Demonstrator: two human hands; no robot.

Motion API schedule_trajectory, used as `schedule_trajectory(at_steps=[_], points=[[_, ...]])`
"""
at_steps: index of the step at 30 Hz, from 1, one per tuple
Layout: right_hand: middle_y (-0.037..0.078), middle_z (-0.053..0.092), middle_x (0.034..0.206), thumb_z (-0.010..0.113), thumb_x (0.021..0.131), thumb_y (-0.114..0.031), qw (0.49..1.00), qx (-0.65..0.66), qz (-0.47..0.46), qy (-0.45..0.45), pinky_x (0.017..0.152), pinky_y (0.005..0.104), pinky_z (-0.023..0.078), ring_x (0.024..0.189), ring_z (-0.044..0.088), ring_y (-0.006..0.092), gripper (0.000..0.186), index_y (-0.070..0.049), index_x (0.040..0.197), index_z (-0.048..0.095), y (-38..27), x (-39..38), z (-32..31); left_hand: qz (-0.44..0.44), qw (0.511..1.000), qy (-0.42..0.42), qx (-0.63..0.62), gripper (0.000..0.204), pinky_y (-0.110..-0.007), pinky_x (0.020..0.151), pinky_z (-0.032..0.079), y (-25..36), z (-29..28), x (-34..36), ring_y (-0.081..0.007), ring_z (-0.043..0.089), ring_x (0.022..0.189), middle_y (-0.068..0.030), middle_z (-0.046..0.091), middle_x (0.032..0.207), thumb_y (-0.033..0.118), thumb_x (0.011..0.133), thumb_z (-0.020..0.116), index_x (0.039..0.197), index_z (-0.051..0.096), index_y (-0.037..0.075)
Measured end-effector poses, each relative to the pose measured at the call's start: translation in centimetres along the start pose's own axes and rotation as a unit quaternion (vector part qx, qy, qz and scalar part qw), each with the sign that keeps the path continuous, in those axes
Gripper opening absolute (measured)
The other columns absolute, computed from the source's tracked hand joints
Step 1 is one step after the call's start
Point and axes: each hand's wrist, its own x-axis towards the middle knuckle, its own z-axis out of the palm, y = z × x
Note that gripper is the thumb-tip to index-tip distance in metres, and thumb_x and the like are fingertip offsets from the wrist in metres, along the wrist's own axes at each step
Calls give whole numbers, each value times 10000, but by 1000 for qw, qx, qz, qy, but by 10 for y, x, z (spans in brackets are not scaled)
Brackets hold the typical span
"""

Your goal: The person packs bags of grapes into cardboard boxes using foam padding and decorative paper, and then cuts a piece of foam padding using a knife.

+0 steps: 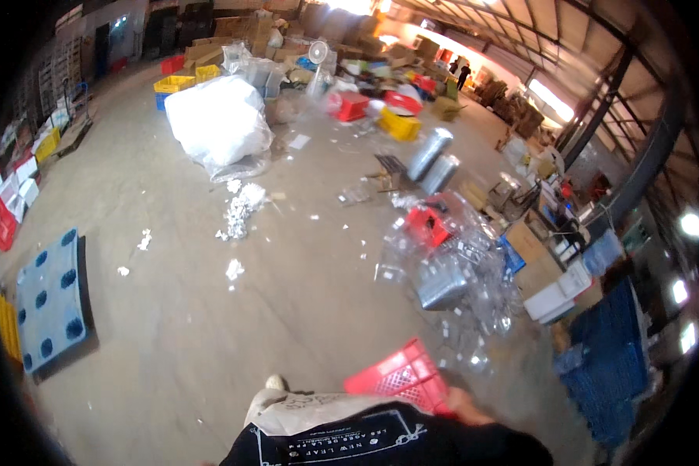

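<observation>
At the lower middle, a red plastic crate (pixel 404 377) with latticed sides hangs tilted beside my right hip. My right hand (pixel 467 407) is at its right rim, blurred by motion, and appears closed on it. The fingers themselves are mostly hidden behind the crate's edge. My left hand does not show. Below are my black printed shirt, light trousers and the tip of one shoe.
Clear plastic packaging (pixel 474 287) is strewn on the right, by cartons (pixel 532 260) and a dark blue pallet stack (pixel 610 365). A light blue pallet (pixel 52 299) lies left. Ahead are white scraps (pixel 243 210), a large white bag (pixel 217 124) and a yellow crate (pixel 400 124).
</observation>
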Motion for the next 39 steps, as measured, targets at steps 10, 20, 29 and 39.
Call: schedule_trajectory(at_steps=[10, 20, 29, 39], points=[[202, 615, 1051, 572, 778, -464, 992, 108, 59, 39, 834, 426, 443, 1008, 574, 356, 457, -99, 1043, 647, -174, 176, -132, 461, 850, 192, -168, 362, -379, 892, 453, 594, -377, 136, -316, 575, 1036, -192, 605, 1104, 190, 837, 580, 1135, 551, -13], [215, 621, 1009, 589, 808, -393, 988, 131, 72, 46, 816, 449, 457, 967, 576, 384, 429, -55, 1069, 627, -368, 407, -294, 41, 989, -44, 132, 358, -405, 920, 426, 565, -353, 324, -294, 536, 1086, -142, 570, 1168, 341, 886, 462, 1094, 611, 89], [215, 626, 939, 609, 790, -410, 975, 66, 65, 202, 798, 478, 452, 924, 581, 399, 405, -46, 967, 619, -568, 601, -524, 91, 982, -31, 164, 356, -412, 887, 436, 841, -487, 463, -314, 561, 1036, -181, 590, 1109, 305, 888, 452, 1086, 605, 51], [194, 636, 873, 606, 798, -383, 942, 101, 106, 302, 697, 466, 460, 830, 601, 386, 343, -79, 956, 625, -714, 822, -804, 604, 786, 127, -27, 316, -413, 789, 469, 1618, -749, 549, -340, 605, 912, -192, 639, 941, 243, 838, 552, 1080, 601, 45]])
